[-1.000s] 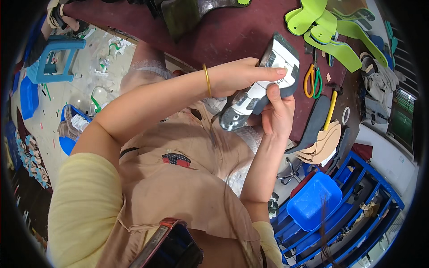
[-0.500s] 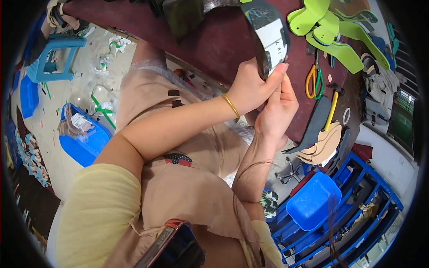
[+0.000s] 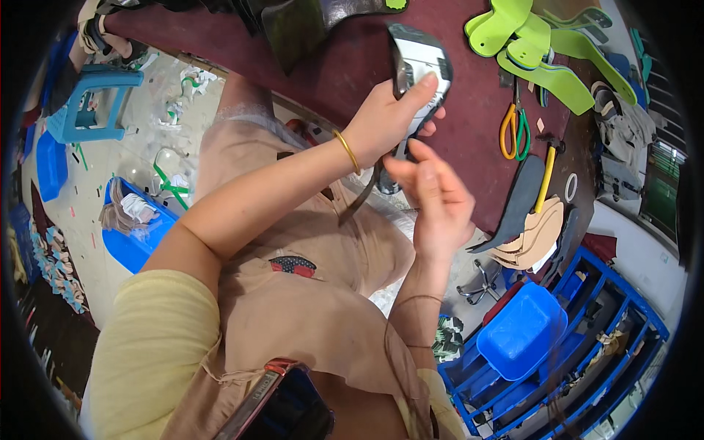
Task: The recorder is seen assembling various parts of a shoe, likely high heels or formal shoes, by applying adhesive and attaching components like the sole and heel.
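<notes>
Over the table's near edge, my left hand, with a gold bangle at its wrist, grips a curved black shoe insole. A white patch covers much of the insole's upturned face, and my thumb presses on it. From its lower end a dark narrow strip hangs over my lap. Just below, my right hand has its fingers apart, with the fingertips close to the insole's lower end. Whether they touch it I cannot tell.
On the dark red table lie green insoles, scissors with orange and green handles, a yellow-handled hammer and beige sole-shaped pieces. Black sheet material is at the back. Blue bins and a blue stool stand around.
My left hand has brought the insole lower and slightly left, turning it. My right hand has come off the insole's lower end and opened its fingers. The dark strip now shows.
</notes>
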A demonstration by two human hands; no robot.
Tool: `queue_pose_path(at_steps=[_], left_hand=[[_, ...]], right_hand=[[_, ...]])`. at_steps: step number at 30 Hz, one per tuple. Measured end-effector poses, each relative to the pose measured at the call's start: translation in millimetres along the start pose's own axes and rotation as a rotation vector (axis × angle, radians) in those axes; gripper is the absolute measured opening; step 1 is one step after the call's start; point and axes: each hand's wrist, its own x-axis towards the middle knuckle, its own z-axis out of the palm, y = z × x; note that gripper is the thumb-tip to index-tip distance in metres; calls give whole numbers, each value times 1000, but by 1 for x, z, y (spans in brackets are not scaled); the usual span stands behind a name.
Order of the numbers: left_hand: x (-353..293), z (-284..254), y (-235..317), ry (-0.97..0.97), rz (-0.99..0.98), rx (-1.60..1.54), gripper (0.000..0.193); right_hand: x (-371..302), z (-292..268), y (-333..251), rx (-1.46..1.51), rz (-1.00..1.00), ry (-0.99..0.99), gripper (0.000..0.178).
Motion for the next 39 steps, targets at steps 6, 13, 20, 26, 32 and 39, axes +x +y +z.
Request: queue_pose_path(at_steps=[6,13,20,26,32,39], left_hand=[[-15,-7,9,-335,41,149,39],[-19,-12,11,-297,46,132,37],[-25,-4,22,-370,-52,32,38],[-27,16,11,-397,132,95,35],[-25,28,-8,-126,479,281,39],[-12,3,2,-169,-49,-8,53]], right_hand=[[46,-22,-13,72,110,107,33],[43,-16,-22,28,216,-55,33],[29,-24,-17,281,109,-108,26],[22,3,-31,349,70,342,25],[35,21,-25,122,-92,442,29],[29,-4,-15,397,-5,290,33]])
